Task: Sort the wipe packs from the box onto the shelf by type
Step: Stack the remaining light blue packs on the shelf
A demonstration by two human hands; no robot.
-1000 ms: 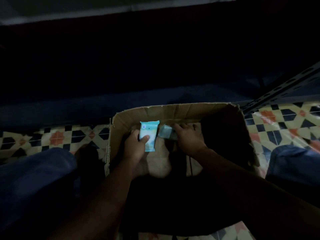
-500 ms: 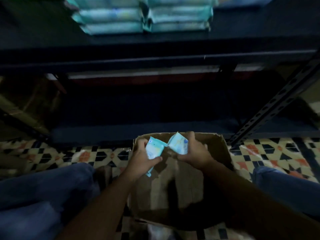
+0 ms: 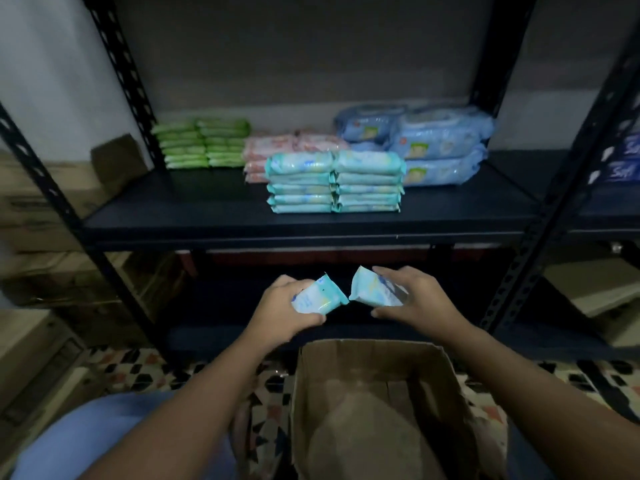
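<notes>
Mid-carry with a teal wipe pack (image 3: 317, 299) gripped in left hand (image 3: 284, 308) and another teal pack (image 3: 375, 292) in right hand (image 3: 414, 299), above the emptied-looking box (image 3: 370, 355) at 6 o'clock, probably headed up to the matching teal stacks (image 3: 334, 183) on the shelf (image 3: 173, 220) at 12.

We see a dim room with a plain grey wall (image 3: 311, 57) behind black perforated metal uprights (image 3: 121, 71). Below us lies a patterned floor of cream, black and orange tiles (image 3: 138, 370), and brown cardboard cartons (image 3: 31, 209) stack up at the left.
</notes>
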